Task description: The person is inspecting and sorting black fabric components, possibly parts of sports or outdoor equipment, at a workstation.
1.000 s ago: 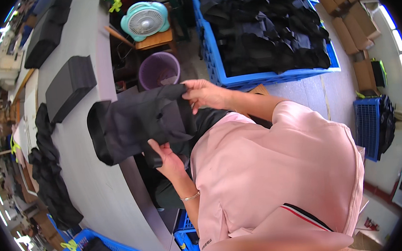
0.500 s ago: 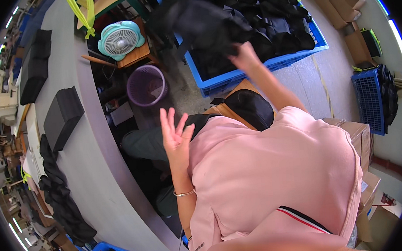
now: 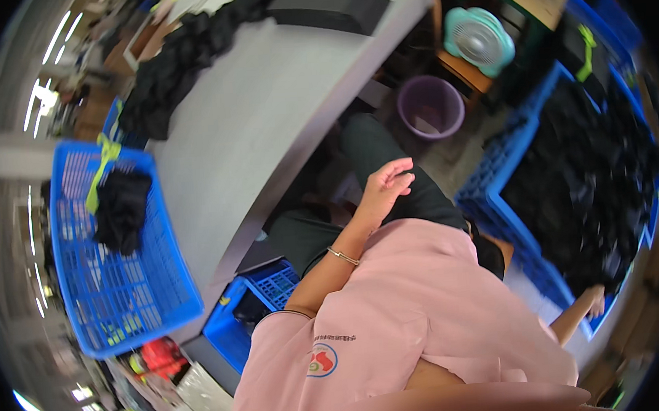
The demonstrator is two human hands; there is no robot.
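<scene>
My left hand [image 3: 389,190] hovers above my lap with loosely bent fingers and nothing in it. On the right, my right hand [image 3: 594,301] is at the near end of a big blue crate [image 3: 526,230], beside the heap of black fabric pieces [image 3: 587,180] that fills it. Its fingers are small and blurred, so whether they grip a piece cannot be made out. The grey worktable [image 3: 225,129] lies to the left of my left hand. Along its far side are a stack of black panels [image 3: 328,5] and a row of bunched black cloth [image 3: 175,71].
A blue basket [image 3: 126,304] with a black cloth piece inside stands left of the table. Close to my left elbow is a smaller blue crate [image 3: 228,335]. A purple bin [image 3: 431,107] and a turquoise fan [image 3: 478,40] on a wooden stool [image 3: 465,72] stand ahead.
My body and view have turned left, bringing the blue basket into sight. My right hand no longer swings a black item over the crate. My left hand's raised, spread fingers have lowered and bent.
</scene>
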